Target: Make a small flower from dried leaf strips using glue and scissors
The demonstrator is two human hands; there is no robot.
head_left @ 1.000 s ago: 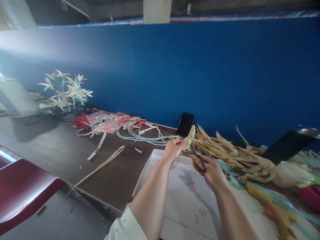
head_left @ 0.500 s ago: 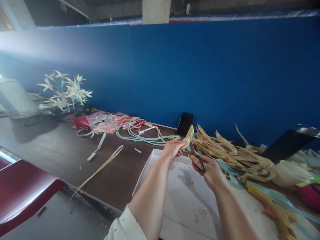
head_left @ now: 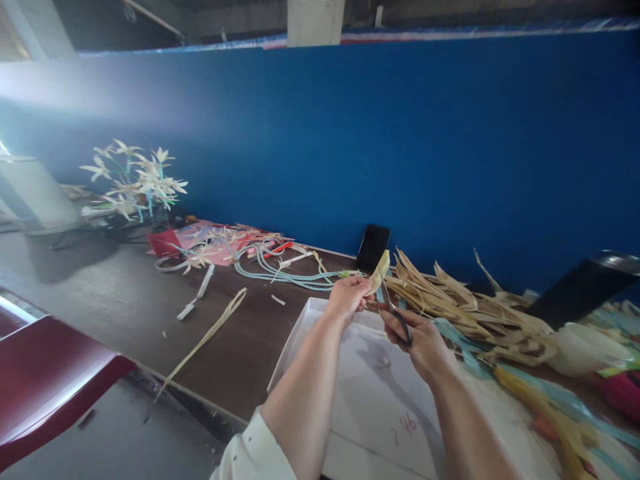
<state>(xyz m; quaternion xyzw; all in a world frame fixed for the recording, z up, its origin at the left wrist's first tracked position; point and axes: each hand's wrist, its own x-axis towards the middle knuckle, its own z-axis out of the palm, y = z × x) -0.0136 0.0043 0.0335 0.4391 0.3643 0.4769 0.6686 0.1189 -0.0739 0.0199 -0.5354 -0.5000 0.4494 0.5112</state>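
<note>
Over the far edge of a white box lid (head_left: 370, 393), my left hand (head_left: 349, 298) pinches a pale yellow piece of dried husk (head_left: 381, 270) that stands up from the fingertips. My right hand (head_left: 417, 340) grips a pair of scissors (head_left: 401, 327) by the dark handles. The blades point up and away, right against the husk piece's right side; whether they are parted is too small to tell. Behind the hands, to the right, lies a heap of tan dried husks (head_left: 465, 307). A small scrap (head_left: 384, 363) rests in the lid.
A phone (head_left: 373, 248) leans on the blue partition (head_left: 430, 147). Pale blue cords (head_left: 295, 280) and a husk strip (head_left: 205, 340) lie left. Husk flowers (head_left: 145, 180) stand farther left. A yellow glue gun (head_left: 550, 413), a translucent bowl (head_left: 587, 347) and a black cylinder (head_left: 583, 290) are right.
The whole view has shifted slightly. Both hands keep nearly the same pose, with the scissors still against the husk piece.
</note>
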